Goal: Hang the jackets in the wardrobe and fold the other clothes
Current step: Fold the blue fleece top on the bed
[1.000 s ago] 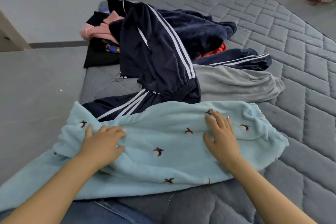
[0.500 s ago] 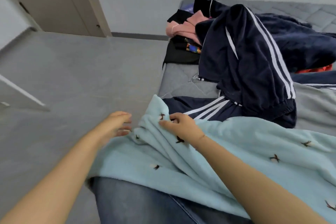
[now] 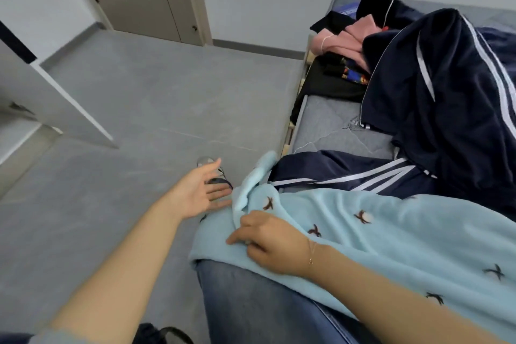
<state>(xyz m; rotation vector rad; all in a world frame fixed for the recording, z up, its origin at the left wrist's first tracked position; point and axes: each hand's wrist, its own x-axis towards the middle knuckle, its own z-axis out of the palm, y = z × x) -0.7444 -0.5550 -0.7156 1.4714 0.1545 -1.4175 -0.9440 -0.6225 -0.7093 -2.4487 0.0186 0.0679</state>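
I am seeing the light blue fleece garment (image 3: 377,234) lying across the lower right of the frame, draped over my denim-clad leg (image 3: 259,304) and the edge of the mattress (image 3: 332,131). My right hand (image 3: 272,241) is resting on its left end, fingers curled and pinching a fold of the fleece. My left hand (image 3: 196,194) is hovering at centre frame just beside the garment's edge, palm showing, fingers straight and slightly apart, holding nothing. The navy striped jacket (image 3: 446,98) is lying heaped at the upper right, with pink clothing (image 3: 337,39) behind it. Grey floor (image 3: 156,98) is filling the left.
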